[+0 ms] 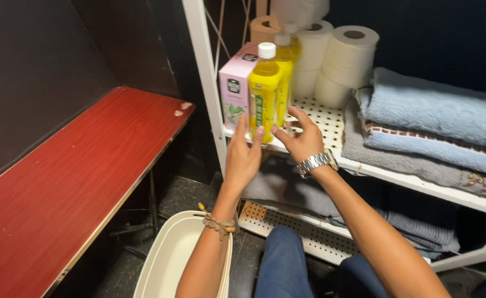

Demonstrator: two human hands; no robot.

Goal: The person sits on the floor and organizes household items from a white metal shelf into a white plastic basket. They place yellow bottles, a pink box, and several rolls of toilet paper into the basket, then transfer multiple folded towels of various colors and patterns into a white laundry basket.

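Near the top middle, the left hand (243, 157) and right hand (303, 138), fingers spread loose, touch a smooth yellow bottle (264, 94) at the holey white shelf (331, 124) edge.

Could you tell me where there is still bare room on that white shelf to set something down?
On the white shelf, a bare perforated patch lies between the yellow bottles and the folded towels, before the paper rolls. The left end is crowded: pink carton, bottles, left hand, right hand.

Dark matte walls (44, 55), long red wood-grain laminate table (77, 182) left, white perforated metal shelving rack (204, 72) right, dark speckled floor (188, 193).
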